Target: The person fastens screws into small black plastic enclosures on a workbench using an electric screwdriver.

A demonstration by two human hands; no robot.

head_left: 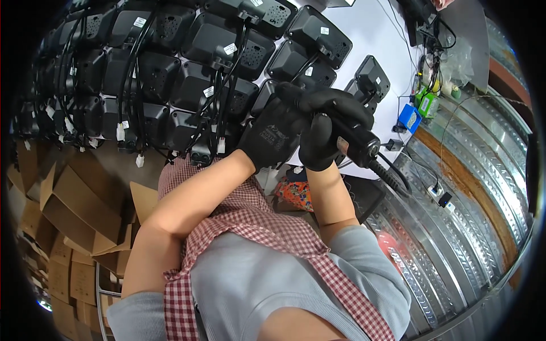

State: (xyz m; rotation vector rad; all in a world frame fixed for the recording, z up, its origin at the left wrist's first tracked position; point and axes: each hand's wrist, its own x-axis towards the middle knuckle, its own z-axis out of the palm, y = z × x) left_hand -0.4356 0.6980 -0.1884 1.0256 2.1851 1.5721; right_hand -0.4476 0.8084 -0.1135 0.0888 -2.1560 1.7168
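Electric screwdriver (357,143), black, coiled cord off its back end, sits at the near edge of the white table (364,28), tip aimed toward a black plastic housing (272,94) just under the hands. Right hand (330,122), black glove, is wrapped fully around the driver body, fingers closed tight on it. Left hand (272,136), also gloved, is pressed against the housing and the driver's front end; whether its fingers actually close on anything cannot be told, the right hand covers them. The bit and the screw are hidden.

Rows of the same black housings (187,62) fill the table, face down, cables and white tags trailing. One more housing (372,77) stands apart at right. A blue box (409,117) and a green part (427,104) lie near the metal roller track (472,187). Cardboard boxes (68,210) are stacked low left.

To do this step well, judged from the pose: keep the driver square to the housing, left hand bracing the part so it does not twist, steady downward push, cord clear of the neighbouring cables.
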